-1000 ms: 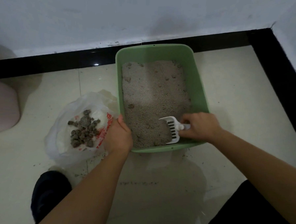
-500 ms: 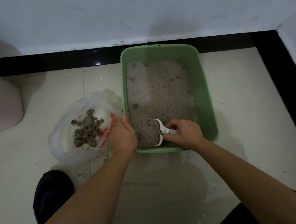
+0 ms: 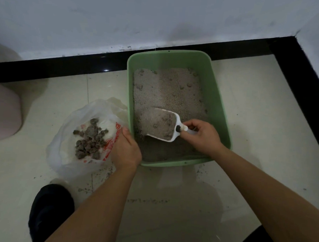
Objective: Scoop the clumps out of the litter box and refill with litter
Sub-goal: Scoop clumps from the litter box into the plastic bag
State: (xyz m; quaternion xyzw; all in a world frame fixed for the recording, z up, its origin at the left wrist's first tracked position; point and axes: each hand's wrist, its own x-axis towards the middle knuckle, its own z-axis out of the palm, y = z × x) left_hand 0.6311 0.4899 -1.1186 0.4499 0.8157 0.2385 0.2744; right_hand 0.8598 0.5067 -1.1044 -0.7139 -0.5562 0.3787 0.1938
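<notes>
- At the far left edge I see part of a pale pink object (image 3: 2, 110) standing on the tiled floor (image 3: 265, 130); I cannot tell what it is.
- Low on the left is a dark shoe (image 3: 50, 209).
- A thin white plastic bag (image 3: 70, 120) with red print lies open on the floor, just beside the box's left wall. A heap of dark grey clumps (image 3: 91, 137) sits inside it.
- My left grip (image 3: 125, 150) is curled over the bag's right edge and holds it, back of the hand up.
- Loose grains (image 3: 104, 173) are scattered on the tiles near the bag and the box's near end.
- The green litter box (image 3: 220, 113) stands against the black skirting, with pale litter (image 3: 166, 88) spread across its bottom.
- The white scoop (image 3: 175, 120) is inside the box near its front, heaped with litter.
- My right grip (image 3: 202, 138) pinches the scoop's handle, fingers closed round it.
</notes>
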